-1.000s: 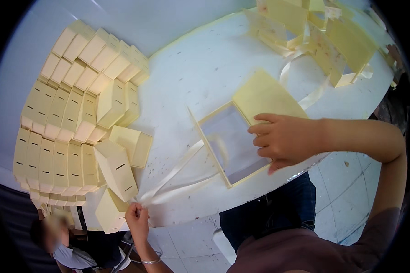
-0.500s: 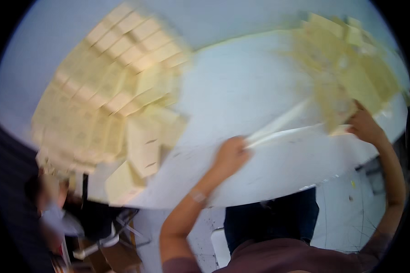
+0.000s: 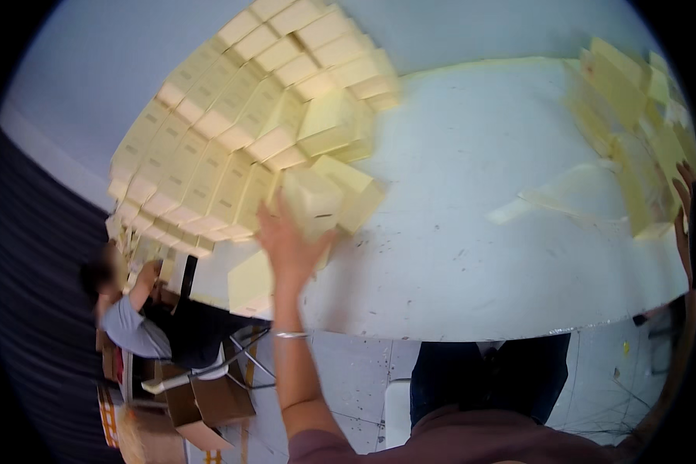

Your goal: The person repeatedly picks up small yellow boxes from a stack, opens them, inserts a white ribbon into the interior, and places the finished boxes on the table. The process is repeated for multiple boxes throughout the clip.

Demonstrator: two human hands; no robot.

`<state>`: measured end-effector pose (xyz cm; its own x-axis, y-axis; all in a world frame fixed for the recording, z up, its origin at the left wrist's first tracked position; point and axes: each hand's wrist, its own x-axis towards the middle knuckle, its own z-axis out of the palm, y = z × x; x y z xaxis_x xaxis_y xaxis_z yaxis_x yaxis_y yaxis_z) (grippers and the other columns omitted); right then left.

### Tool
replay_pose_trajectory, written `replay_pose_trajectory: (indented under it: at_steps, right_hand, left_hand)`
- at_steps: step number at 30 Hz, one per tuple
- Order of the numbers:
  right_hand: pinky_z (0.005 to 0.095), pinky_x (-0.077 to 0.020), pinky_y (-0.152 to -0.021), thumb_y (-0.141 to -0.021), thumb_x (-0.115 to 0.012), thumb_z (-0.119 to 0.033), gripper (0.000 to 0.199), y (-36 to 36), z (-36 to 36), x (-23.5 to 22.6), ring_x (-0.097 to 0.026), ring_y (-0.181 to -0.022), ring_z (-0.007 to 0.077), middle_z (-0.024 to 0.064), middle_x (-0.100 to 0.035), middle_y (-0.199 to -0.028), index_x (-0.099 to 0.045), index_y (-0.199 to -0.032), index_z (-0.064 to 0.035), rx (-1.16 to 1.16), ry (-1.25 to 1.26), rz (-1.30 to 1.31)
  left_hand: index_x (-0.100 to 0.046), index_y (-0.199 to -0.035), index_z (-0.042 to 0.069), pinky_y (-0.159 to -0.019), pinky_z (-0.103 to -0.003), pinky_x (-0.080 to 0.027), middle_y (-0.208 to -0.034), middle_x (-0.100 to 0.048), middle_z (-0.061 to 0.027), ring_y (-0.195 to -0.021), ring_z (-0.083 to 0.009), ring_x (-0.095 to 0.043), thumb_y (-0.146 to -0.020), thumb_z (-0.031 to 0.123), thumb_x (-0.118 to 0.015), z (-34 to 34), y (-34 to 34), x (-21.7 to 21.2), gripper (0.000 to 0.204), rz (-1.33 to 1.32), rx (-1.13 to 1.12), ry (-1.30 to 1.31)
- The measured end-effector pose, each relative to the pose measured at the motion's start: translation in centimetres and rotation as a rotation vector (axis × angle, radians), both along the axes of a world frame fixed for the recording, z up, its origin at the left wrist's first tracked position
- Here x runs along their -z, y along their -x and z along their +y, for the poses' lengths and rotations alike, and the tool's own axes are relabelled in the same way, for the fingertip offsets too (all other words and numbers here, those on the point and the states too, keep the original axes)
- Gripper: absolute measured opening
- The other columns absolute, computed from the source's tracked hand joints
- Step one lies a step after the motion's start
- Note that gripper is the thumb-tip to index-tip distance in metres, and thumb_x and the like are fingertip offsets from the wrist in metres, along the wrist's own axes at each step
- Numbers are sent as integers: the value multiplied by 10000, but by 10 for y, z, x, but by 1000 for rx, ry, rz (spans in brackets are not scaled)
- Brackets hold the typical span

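Note:
My left hand [image 3: 288, 246] is open, fingers spread, over a pale yellow box [image 3: 313, 197] at the front of a stack; I cannot tell whether it touches it. Another pale yellow box [image 3: 357, 189] lies tilted against that one. A third box [image 3: 250, 284] sits below the hand, near the table's front edge. My right hand [image 3: 682, 203] is at the far right rim, partly cut off, its fingers apart beside an upright yellow carton piece [image 3: 646, 189]. A thin translucent plastic sheet [image 3: 564, 189] with a white end lies on the table left of that carton.
Several rows of closed pale yellow boxes [image 3: 201, 147] are stacked at the left of the white table [image 3: 456, 255]. More yellow cartons [image 3: 615, 73] stand at the back right. Left of the table sits another person [image 3: 135, 325], with open brown cartons [image 3: 209, 406] on the floor.
My left hand has let go of the translucent plastic sheet and moved left to the boxes. The view has turned left, and my right hand is now at the right rim.

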<state>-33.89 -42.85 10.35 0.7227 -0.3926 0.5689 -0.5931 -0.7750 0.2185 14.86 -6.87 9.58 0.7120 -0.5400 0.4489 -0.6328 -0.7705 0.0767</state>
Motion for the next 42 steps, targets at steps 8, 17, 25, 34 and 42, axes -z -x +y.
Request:
replay_pose_trajectory:
  at_steps: [8,17,25,34,42]
  right_hand:
    - [378,-478,-825,-742,-570,-84,112,-118,90,33,-548,-990,310,159,-563,-976,-599,-811,0,-856,47,-136]
    - [401,-343,-980,-811,-553,-166,498,-136,145,43,-372,-1208,352,235,-290,-1355,-396,-1279,-96,-943,-334,-319]
    - [355,-379,-924,-828,-594,-202,581,-110,126,71,-427,-1136,248,165,-438,-1228,-318,-1308,-26,-366,-1430,-454]
    - [353,-365,-940,-835,-584,-230,597,-96,138,41,-453,-1128,303,191,-441,-1233,-303,-1323,-31,-305,-1233,-247]
    - [391,-385,-875,-899,-449,-283,529,-122,142,72,-499,-1002,354,204,-524,-1103,-281,-1326,-22,-302,-1026,-580]
  left_hand:
    - [-194,-1370,15,-1031,-370,-251,-1366,-268,-178,-1242,-290,-288,-549,141,-748,60,-81,37,999,382,345,119]
    - [-379,-1266,-17,-915,-360,-392,-1178,-497,-166,-1061,-284,-502,-776,331,-532,-24,88,-30,620,1939,497,227]
    - [-409,-1237,-27,-856,-355,-441,-1178,-510,-181,-1076,-252,-507,-802,389,-594,-145,132,17,630,1082,812,-416]
    - [-315,-1289,-39,-736,-421,-483,-1080,-442,-354,-898,-451,-527,-670,269,-662,-103,203,-11,773,351,1063,-636]
    - [-305,-1281,-36,-672,-372,-507,-1070,-491,-349,-860,-382,-586,-743,154,-532,-139,215,-23,614,653,848,-854]
